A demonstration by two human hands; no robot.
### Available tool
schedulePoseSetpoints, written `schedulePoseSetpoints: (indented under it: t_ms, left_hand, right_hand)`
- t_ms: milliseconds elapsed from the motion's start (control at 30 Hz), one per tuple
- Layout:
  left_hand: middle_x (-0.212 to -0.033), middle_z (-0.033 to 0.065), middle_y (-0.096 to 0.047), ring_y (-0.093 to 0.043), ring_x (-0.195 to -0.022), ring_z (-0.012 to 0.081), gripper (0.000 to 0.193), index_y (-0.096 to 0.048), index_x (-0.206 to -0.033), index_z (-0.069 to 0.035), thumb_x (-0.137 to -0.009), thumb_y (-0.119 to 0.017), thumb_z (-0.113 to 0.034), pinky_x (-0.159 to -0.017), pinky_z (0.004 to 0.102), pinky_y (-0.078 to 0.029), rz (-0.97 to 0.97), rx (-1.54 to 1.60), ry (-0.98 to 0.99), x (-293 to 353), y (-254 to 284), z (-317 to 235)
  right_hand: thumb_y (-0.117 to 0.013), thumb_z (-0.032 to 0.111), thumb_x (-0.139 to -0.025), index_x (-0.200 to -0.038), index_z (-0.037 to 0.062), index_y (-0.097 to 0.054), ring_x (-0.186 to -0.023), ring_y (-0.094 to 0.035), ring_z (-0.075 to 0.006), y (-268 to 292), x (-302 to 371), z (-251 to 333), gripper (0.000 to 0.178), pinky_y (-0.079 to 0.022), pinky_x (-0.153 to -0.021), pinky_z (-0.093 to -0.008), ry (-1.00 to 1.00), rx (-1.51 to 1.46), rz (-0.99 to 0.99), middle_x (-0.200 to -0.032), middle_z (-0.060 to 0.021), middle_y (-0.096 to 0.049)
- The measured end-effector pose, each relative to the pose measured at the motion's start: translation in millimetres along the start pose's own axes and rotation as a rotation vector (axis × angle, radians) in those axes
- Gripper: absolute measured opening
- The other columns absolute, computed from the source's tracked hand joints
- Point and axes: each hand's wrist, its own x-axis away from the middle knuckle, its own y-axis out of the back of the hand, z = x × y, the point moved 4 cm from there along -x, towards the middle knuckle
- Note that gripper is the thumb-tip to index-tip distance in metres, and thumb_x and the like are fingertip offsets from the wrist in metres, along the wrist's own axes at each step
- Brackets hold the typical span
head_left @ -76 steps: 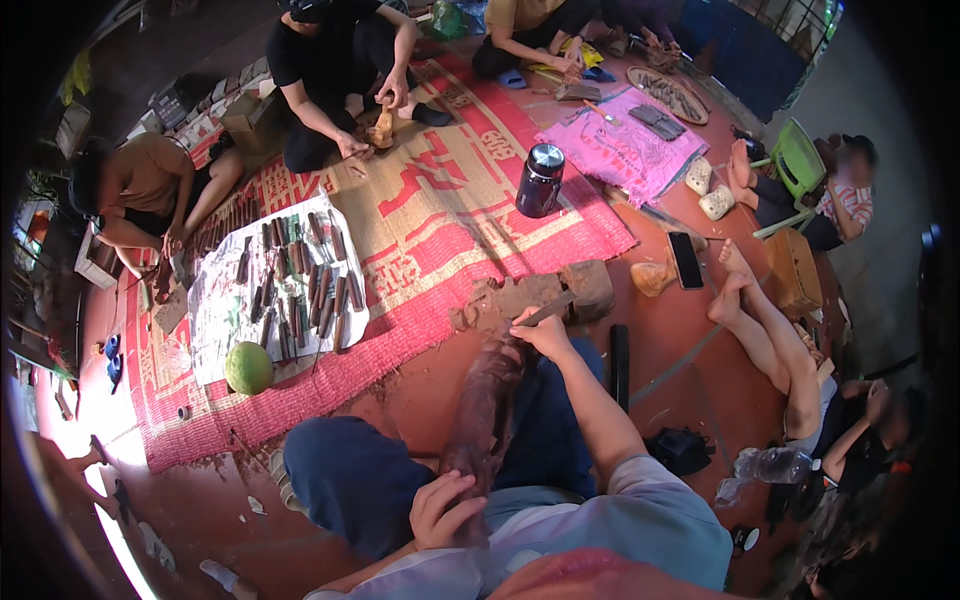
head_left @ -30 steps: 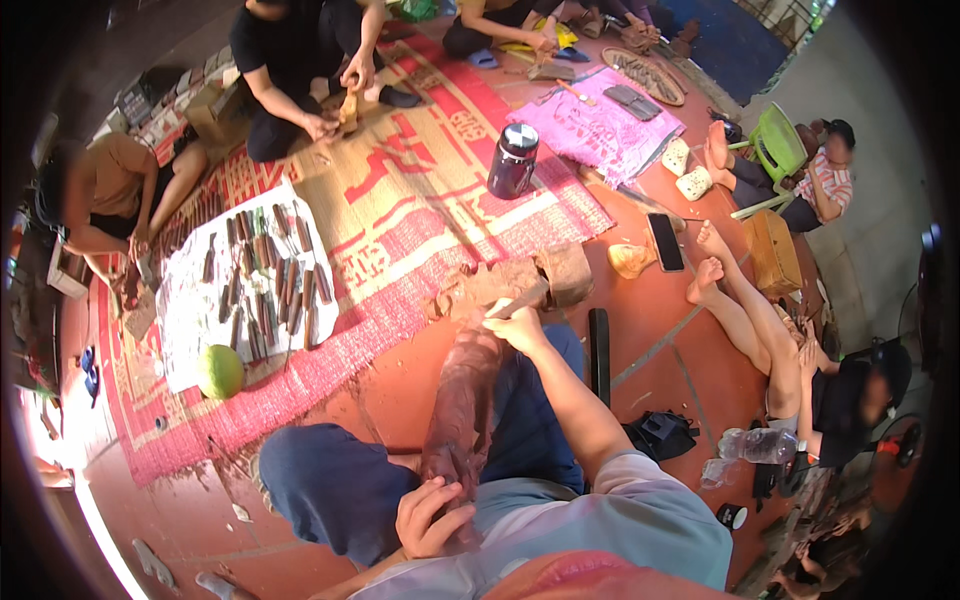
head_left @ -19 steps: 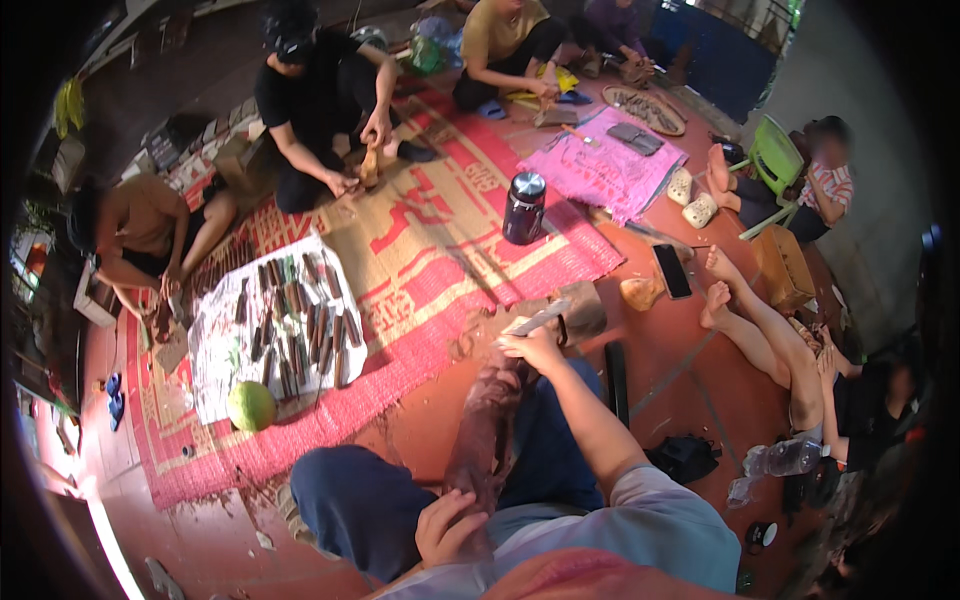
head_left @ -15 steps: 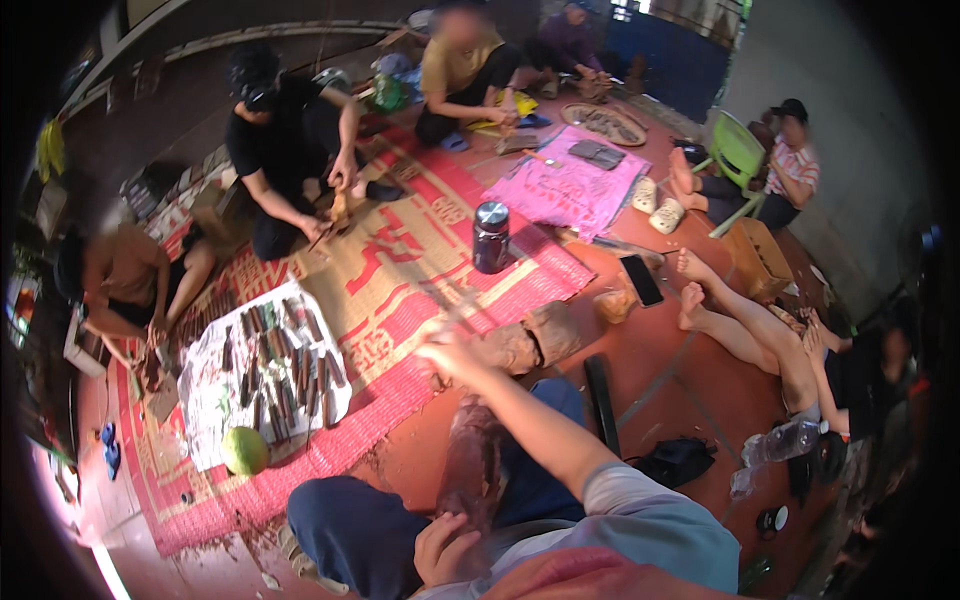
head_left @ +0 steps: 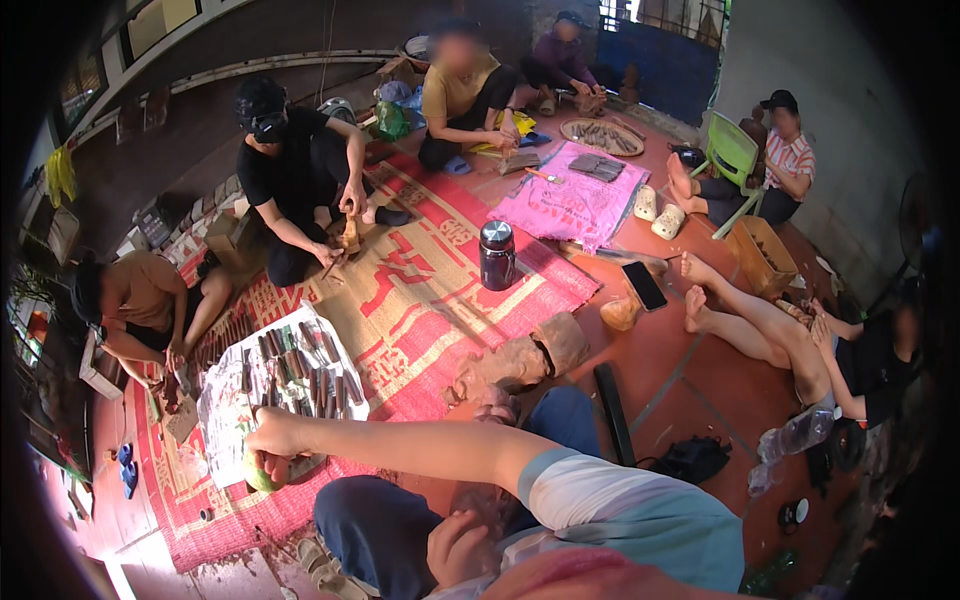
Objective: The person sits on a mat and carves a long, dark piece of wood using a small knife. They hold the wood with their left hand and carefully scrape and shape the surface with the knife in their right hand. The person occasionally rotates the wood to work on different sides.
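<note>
Carved piece: one, a long dark reddish-brown carved wooden piece (head_left: 497,405), between the bent legs, partly hidden by the right forearm.
Tools: over a dozen slim dark-handled tools (head_left: 322,392), overlapping, on one white sheet (head_left: 222,388).
Fruit: one, a round green fruit (head_left: 262,479), partly covered by the right hand (head_left: 275,437).
Flask: one, a dark cylindrical flask (head_left: 497,260).
Right arm: stretched leftward across the body, hand angled down, fingers partly curled; whether they hold anything, cannot tell.
Left hand (head_left: 462,548): fingers half bent against the carved piece's near end; grip unclear.
</note>
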Motion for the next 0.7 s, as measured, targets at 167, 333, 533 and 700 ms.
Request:
schedulePoseSetpoints:
  t_ms: [167,333,533,700]
  left_hand:
    - [-0.109,0.017,-0.062,-0.059,-0.101,0.0328,0.024,-0.067,-0.096,-0.004,-0.074,-0.062,-0.013,-0.089,0.0397,-0.048,0.002,0.06,0.002,-16.0,5.4,-14.7]
    - [-0.109,0.018,-0.062,-0.06,-0.099,0.0362,0.027,-0.064,-0.098,-0.003,-0.071,-0.061,-0.003,-0.086,0.0418,-0.049,-0.012,0.08,0.0,-19.6,8.3,-25.7]
    - [-0.108,0.0151,-0.062,-0.059,-0.102,0.0292,0.024,-0.069,-0.094,-0.006,-0.078,-0.065,-0.023,-0.093,0.0376,-0.046,0.041,0.064,-0.08,37.0,-13.5,51.8]
    - [-0.108,0.0147,-0.063,-0.059,-0.102,0.0292,0.021,-0.07,-0.091,-0.007,-0.078,-0.067,-0.024,-0.091,0.0369,-0.048,-0.009,0.004,-0.055,15.9,-6.1,19.7]
  right_hand:
    - [-0.054,0.008,-0.079,-0.081,-0.0122,-0.054,-0.053,-0.063,-0.0241,9.9,9.3,3.0,0.02,-0.057,-0.045,-0.0359,0.007,-0.047,-0.011,-0.071,-0.0185,-0.062]
    - [-0.054,0.011,-0.082,-0.125,0.0041,-0.037,-0.059,-0.061,-0.0199,-12.5,15.4,-20.1,0.047,-0.057,-0.053,-0.0336,0.049,-0.389,-0.035,-0.079,-0.013,-0.06]
    - [-0.05,0.01,-0.084,-0.14,0.0048,-0.019,-0.061,-0.06,-0.0161,-18.9,16.7,-49.3,0.065,-0.056,-0.056,-0.0324,-0.042,-0.339,0.018,-0.083,-0.0132,-0.06]
    - [-0.053,0.01,-0.083,-0.144,0.0004,0.0,-0.059,-0.06,-0.0163,-7.7,25.0,-35.2,0.081,-0.057,-0.053,-0.0331,0.048,-0.365,-0.041,-0.082,-0.0143,-0.06]
